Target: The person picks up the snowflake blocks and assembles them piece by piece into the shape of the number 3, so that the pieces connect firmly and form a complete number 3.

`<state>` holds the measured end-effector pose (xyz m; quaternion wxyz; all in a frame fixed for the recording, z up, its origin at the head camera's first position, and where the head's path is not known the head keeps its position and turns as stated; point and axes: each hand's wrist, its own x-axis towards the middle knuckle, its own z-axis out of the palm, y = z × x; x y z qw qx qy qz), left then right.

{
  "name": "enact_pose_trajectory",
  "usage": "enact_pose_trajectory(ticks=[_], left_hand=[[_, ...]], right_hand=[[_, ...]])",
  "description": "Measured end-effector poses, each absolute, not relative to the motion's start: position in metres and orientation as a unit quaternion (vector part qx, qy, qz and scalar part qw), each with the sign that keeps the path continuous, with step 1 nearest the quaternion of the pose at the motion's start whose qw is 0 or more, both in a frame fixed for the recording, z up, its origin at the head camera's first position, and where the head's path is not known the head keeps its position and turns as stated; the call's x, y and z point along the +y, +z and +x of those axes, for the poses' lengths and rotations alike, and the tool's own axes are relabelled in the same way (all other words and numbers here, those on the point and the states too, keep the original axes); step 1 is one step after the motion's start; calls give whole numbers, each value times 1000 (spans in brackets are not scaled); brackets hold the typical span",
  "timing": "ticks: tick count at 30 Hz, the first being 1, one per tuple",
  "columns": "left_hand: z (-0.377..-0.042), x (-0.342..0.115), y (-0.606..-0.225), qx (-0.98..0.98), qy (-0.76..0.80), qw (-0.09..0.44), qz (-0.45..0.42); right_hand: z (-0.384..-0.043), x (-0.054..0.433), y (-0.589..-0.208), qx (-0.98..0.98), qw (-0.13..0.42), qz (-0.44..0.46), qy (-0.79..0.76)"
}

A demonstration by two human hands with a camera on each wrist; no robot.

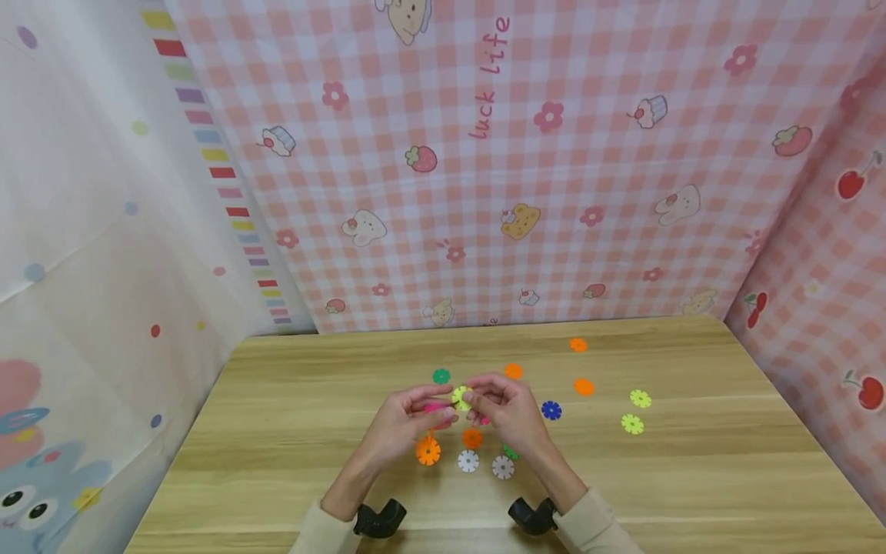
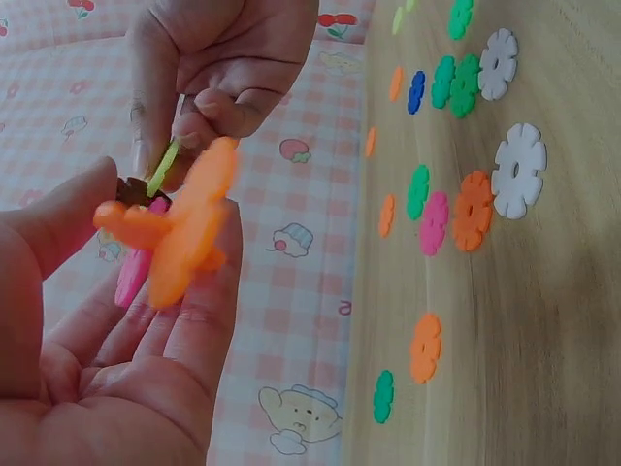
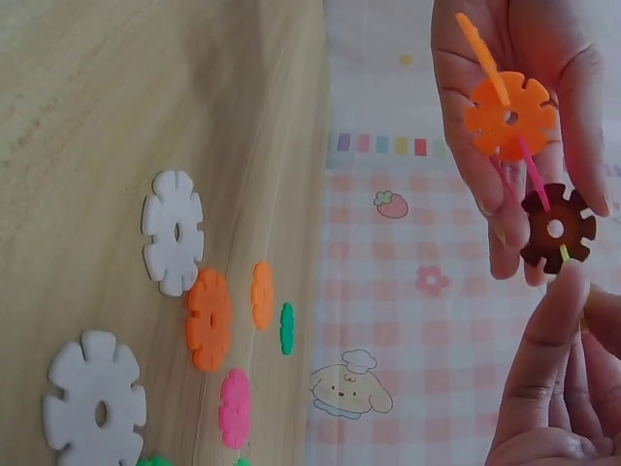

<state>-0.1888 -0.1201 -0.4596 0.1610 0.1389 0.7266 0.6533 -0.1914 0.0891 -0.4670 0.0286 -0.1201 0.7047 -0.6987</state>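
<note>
Left grip (image 2: 146,359) holds linked discs (image 2: 189,238) (orange foremost) at its fingertips.

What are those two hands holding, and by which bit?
The right hand pinches the yellow disc by its edge. The left hand holds the joined chain, its thumb near the brown disc; I can't tell its exact grip.

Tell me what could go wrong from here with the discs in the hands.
The right hand pinches the yellow disc at the edge of the brown disc; a skewed push might make it slip.
That push could also loosen the pink disc or orange discs chained in the left hand.
A dropped piece might land among the loose discs on the table.
</note>
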Motion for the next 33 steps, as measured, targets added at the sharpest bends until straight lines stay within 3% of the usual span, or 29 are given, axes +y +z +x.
enact_pose_trajectory(ticks=[10,26,33], left_hand=[[-191,-135,-463,753,634,142,103],[-190,-152,-463,738,652,145,99],[-190,-154,-463,737,651,147,105]], right_hand=[[-205,93,-481,717,59,-99,-688],[-240,77,-512,783,169,-95,-591],[-247,70,-516,809,174,-68,-558]])
